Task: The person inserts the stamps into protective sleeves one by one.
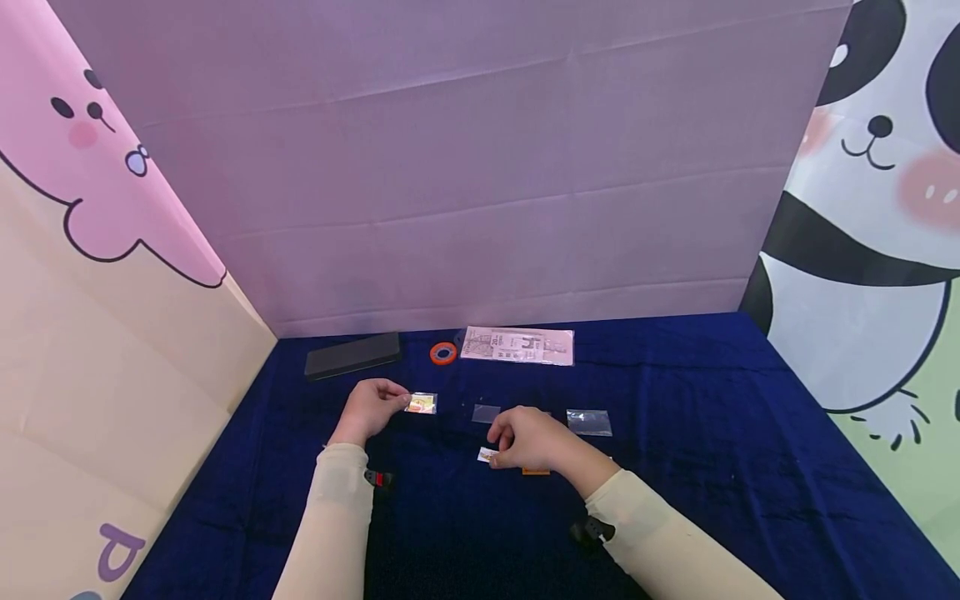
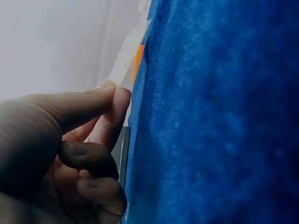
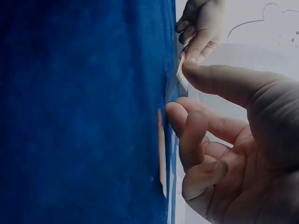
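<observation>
My left hand (image 1: 369, 410) pinches a small yellow printed card in a shiny clear sleeve (image 1: 422, 403) between thumb and forefinger; the left wrist view shows the card (image 2: 125, 58) nearly edge-on. Over the middle of the cloth, my right hand (image 1: 528, 439) has its thumb tip overlapping a small white printed card (image 1: 486, 454). In the right wrist view, the right thumb (image 3: 210, 79) and forefinger stand apart at their tips, other fingers loosely bent. An orange piece (image 1: 536, 472) lies partly hidden below the right hand.
Two clear sleeves lie on the blue cloth (image 1: 675, 400), one left of the right hand (image 1: 486, 413) and one behind it (image 1: 589, 422). Farther back are a black case (image 1: 352, 357), an orange tape roll (image 1: 443, 353) and a pink printed packet (image 1: 517, 345).
</observation>
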`<state>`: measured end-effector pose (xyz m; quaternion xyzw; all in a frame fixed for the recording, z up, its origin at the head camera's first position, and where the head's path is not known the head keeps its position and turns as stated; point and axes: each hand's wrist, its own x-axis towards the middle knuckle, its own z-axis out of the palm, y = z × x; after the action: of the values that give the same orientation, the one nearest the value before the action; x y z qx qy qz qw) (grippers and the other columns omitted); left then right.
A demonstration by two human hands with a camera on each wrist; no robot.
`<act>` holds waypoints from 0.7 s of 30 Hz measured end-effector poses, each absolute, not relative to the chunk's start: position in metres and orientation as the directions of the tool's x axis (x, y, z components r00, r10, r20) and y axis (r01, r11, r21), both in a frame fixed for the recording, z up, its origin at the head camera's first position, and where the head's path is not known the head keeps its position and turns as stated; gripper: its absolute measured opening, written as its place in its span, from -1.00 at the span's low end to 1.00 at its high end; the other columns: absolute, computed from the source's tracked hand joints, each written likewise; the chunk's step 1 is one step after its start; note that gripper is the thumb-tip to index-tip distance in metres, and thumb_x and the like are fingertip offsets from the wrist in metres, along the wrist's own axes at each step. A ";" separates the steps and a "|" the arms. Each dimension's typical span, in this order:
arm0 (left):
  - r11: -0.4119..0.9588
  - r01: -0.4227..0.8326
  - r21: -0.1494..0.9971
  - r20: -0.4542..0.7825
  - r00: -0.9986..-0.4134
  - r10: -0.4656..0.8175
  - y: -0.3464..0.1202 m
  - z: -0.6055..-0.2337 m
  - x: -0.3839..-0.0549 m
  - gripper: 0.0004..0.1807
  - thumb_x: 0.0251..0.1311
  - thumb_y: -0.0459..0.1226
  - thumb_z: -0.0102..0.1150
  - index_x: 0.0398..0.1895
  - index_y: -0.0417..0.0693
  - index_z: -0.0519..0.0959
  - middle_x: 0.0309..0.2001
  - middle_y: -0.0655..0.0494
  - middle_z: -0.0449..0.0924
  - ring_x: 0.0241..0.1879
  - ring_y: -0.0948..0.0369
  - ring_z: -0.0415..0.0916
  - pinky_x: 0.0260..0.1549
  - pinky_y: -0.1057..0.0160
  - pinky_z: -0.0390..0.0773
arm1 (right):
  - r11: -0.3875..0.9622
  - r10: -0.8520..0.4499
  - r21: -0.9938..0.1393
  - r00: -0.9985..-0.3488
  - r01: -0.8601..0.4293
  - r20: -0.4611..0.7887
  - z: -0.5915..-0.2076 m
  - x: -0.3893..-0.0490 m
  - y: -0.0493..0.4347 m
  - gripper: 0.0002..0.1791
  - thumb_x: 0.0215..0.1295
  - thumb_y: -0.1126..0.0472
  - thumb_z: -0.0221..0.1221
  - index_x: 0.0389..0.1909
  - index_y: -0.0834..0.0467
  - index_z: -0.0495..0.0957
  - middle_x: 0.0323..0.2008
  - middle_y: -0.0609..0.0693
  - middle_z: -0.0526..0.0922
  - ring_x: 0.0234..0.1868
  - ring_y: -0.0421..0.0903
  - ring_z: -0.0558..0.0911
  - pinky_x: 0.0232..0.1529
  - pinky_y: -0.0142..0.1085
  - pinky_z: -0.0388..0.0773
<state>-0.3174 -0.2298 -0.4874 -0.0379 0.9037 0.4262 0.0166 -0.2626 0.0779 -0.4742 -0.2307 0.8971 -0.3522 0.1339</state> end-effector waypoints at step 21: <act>0.661 -0.120 0.741 -0.117 -0.992 -0.048 -0.231 -0.494 -0.320 -0.89 0.26 -0.24 0.49 -0.22 -0.07 0.78 -0.27 0.05 0.75 -0.30 0.12 0.64 -0.09 0.02 0.64 | 0.737 -0.469 -0.599 -0.875 -0.313 -0.119 -0.475 -0.262 0.078 -0.69 0.04 0.15 0.62 -0.35 -0.03 0.64 -0.44 -0.12 0.55 -0.39 -0.12 0.51 -0.26 -0.14 0.44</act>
<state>-0.3202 -0.2312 -0.4936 -0.0460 0.9103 0.4090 0.0436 -0.2617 0.0780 -0.4746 -0.2120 0.9226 -0.2941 0.1319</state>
